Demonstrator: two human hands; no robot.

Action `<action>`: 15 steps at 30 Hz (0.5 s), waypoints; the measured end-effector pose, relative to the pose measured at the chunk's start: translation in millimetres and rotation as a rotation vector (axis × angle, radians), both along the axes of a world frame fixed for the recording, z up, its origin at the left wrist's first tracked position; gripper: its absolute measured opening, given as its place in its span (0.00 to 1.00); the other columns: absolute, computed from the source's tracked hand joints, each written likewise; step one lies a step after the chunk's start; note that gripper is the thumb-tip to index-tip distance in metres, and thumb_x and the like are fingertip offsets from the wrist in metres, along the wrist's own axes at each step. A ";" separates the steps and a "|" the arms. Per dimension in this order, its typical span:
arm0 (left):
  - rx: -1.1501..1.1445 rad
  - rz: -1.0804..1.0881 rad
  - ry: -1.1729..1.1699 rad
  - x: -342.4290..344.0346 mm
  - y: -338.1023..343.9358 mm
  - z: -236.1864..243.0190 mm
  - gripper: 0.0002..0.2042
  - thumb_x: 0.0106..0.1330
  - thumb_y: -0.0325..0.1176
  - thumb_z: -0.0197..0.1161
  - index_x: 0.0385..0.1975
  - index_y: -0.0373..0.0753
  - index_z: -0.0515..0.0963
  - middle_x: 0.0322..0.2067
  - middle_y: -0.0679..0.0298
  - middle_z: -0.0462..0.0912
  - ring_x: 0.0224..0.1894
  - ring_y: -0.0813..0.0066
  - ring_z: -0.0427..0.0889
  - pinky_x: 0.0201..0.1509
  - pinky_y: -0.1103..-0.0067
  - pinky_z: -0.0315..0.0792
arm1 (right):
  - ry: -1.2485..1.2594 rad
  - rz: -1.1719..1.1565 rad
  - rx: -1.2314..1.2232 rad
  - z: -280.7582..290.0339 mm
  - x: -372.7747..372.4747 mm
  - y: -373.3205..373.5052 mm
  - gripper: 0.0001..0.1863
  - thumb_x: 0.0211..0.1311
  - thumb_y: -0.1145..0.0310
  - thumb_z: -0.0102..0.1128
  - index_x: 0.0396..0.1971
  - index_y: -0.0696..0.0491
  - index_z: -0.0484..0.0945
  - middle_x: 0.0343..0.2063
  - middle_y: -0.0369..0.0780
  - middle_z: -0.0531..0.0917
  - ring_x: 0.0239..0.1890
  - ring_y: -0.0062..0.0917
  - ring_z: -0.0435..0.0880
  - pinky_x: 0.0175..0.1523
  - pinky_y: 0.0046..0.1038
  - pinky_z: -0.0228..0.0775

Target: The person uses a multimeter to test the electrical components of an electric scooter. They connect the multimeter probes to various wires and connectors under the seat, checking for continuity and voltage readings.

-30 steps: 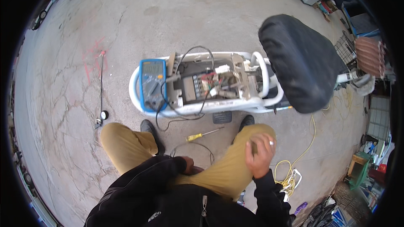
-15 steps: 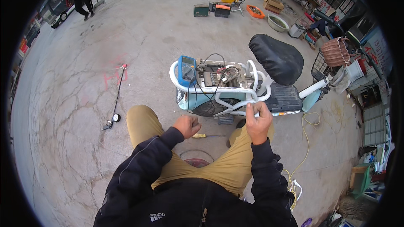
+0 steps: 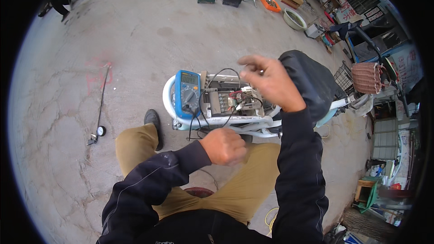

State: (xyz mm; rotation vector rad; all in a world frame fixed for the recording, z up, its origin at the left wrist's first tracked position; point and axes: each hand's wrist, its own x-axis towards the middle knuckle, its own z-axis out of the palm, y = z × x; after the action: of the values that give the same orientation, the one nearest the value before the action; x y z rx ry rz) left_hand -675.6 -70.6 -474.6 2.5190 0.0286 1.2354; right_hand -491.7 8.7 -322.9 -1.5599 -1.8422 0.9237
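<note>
Beneath the hands I follow from afar, a rear frame of bent white tubing [image 3: 168, 101] lies crosswise, with a rectangular blue-edged multimeter [image 3: 187, 94] resting on its left end. I judge the work to be partway along: the compartment inside the frame is uncovered, its tangle of red and pale wires [image 3: 244, 99] lies bare, and the multimeter's screen shows a reading. What looks undone is any closing up or putting away, since nothing covers the wiring and thin black leads [image 3: 196, 113] trail from the multimeter over the near tube.

My right hand [image 3: 270, 81] is raised above the right part of the compartment, beside the padded black saddle [image 3: 307, 79], its forearm rising steeply from the lower right. Its fingers are half-spread and bent, pointing left; a small pale spot shows among them, and I cannot tell whether it is something held. My left hand [image 3: 224, 147] hovers lower, over the mustard-brown trousers [image 3: 135, 147], forearm slanting up from the lower left. It is curled into a slightly blurred fist; nothing juts out, though I cannot tell whether something small is inside.
</note>
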 end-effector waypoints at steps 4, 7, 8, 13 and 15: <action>0.055 -0.034 -0.120 16.5 7.7 7.8 0.10 0.49 0.36 0.65 0.24 0.43 0.70 0.23 0.68 0.71 0.26 0.68 0.77 0.29 0.71 0.72 | -0.380 0.227 0.209 -38.4 -23.3 -1.5 0.21 0.57 0.72 0.73 0.52 0.59 0.85 0.44 0.44 0.87 0.34 0.34 0.86 0.43 0.35 0.78; 0.022 -0.030 -0.172 18.5 5.6 13.1 0.09 0.48 0.35 0.64 0.23 0.41 0.71 0.24 0.68 0.72 0.26 0.70 0.77 0.28 0.73 0.71 | -0.540 0.213 0.226 -57.9 -35.4 -6.1 0.16 0.56 0.71 0.75 0.45 0.54 0.86 0.45 0.42 0.86 0.41 0.45 0.88 0.46 0.43 0.79; 0.006 -0.024 -0.180 18.2 5.4 13.7 0.08 0.48 0.35 0.64 0.23 0.41 0.72 0.24 0.67 0.73 0.27 0.70 0.77 0.28 0.73 0.71 | -0.577 0.218 0.263 -61.1 -37.2 -7.4 0.14 0.56 0.72 0.75 0.44 0.53 0.86 0.43 0.42 0.86 0.41 0.44 0.88 0.46 0.42 0.79; -0.141 0.045 -0.252 17.4 6.2 13.7 0.17 0.60 0.24 0.74 0.19 0.42 0.68 0.19 0.69 0.67 0.21 0.73 0.71 0.24 0.74 0.64 | -0.496 0.138 0.407 -62.5 -29.9 -19.0 0.10 0.54 0.76 0.72 0.38 0.55 0.84 0.38 0.41 0.84 0.39 0.41 0.86 0.43 0.39 0.78; -0.182 0.066 -0.268 16.1 4.6 13.9 0.18 0.60 0.24 0.74 0.19 0.42 0.68 0.19 0.69 0.66 0.20 0.73 0.70 0.23 0.74 0.62 | -0.467 0.104 0.469 -63.7 -24.8 -24.8 0.12 0.51 0.78 0.71 0.37 0.55 0.84 0.37 0.39 0.84 0.37 0.39 0.85 0.42 0.38 0.77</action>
State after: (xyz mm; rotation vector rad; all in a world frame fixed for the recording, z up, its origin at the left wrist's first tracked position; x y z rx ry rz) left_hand -659.5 -66.0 -460.7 2.1979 0.1535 1.5140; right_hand -516.6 -16.1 -386.5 -1.4624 -2.2661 0.1322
